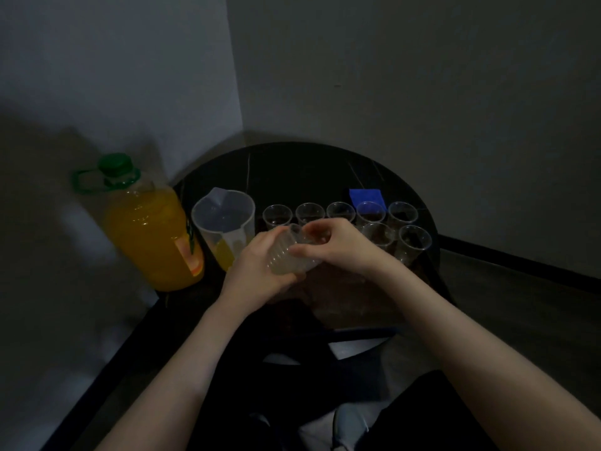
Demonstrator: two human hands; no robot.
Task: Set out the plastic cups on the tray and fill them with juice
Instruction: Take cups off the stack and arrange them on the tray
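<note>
Gripping the nested stack of cups (289, 255) on its side, the left hand (260, 268) steadies it while the right hand (328, 242) pinches the top cup's rim, apparently to peel one free. Seven empty cups (341, 213) stand in two rows on the dim tabletop (292, 164), beside the jug (224, 219) and juice bottle (153, 229).

Juice bottle (153, 236): clear body, orange contents, green cap (114, 163) and green carry ring, label partly pink-orange. Measuring jug (224, 219): translucent whitish, yellow-orange liquid at base. Plastic cups (341, 213): clear, colourless. Cup stack (289, 252): translucent, ribbed pattern. Round table (292, 167): black with thin pale veins. Card (366, 195): blue. Walls: grey.
</note>
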